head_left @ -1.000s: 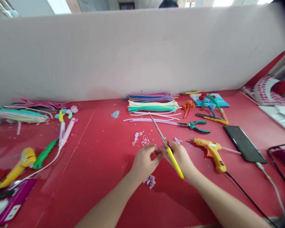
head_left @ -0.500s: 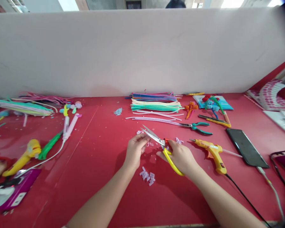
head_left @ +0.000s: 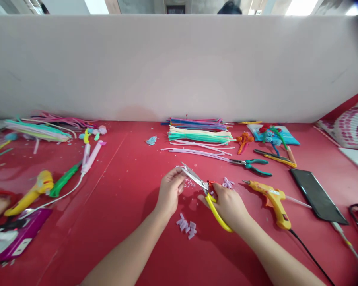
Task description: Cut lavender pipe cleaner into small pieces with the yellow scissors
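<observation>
On the near edge of the red tabletop (head_left: pixel 131 246), the little heap of cut lilac pieces (head_left: pixel 187 226) is lying where it was a second ago, just below my hands. Beyond it my right hand (head_left: pixel 228 204) is clamping the yellow handles of the scissors (head_left: pixel 204 190). They are no longer pointing away from me: the blades are now angling left, slightly parted, tips at my left hand (head_left: pixel 170 190). That hand is sitting farther from the right than before, fingertips pinched together; what they are pinching is too small to tell. So I judge I am mid-snip. Farther off, the glue gun (head_left: pixel 273 198), pliers (head_left: pixel 250 163), lilac stems (head_left: pixel 197 151) and pipe-cleaner bundle (head_left: pixel 198 133) are lying untouched.
</observation>
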Motion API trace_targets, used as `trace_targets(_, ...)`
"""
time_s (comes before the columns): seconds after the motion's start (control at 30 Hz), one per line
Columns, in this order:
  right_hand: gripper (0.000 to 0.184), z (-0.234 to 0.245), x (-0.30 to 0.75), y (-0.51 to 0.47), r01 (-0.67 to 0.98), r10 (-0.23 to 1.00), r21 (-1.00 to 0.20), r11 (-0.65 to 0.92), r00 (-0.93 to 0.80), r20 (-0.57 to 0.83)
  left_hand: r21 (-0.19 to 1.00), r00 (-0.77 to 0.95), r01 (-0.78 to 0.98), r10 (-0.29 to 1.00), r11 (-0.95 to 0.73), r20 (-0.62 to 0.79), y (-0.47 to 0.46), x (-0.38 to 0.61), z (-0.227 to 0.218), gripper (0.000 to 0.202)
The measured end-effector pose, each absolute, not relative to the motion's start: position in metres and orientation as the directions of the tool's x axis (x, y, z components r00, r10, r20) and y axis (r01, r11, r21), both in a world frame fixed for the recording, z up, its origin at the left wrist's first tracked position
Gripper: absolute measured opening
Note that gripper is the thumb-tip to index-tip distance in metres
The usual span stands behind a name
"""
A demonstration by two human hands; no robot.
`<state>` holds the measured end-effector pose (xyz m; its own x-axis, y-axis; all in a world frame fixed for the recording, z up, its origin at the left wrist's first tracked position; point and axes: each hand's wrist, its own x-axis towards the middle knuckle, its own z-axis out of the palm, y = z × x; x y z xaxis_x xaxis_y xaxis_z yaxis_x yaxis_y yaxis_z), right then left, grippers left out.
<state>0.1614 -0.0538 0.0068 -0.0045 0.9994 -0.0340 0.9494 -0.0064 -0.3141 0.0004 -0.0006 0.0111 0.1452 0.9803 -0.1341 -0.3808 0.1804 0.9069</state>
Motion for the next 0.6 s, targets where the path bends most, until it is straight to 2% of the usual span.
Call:
trace_targets(0.23, 0.034, 0.0051, 0.1596, -0.0555, 0.962, 1.0, -0.271, 0.011, -0.016, -0.014, 0.909, 0.122, -0.387, 0.985, 0.157, -0.118, -0.0035, 0.0021, 0.011, 0.012)
trace_targets(0.6, 0.037, 0.0047, 0.1583, -0.0552, 0.97, 1.0, -0.242, 0.001, -0.002, -0.001, 0.909, 0.064, -0.392, 0.989, 0.145, -0.13, -0.0046, 0.0026, 0.0108, 0.015)
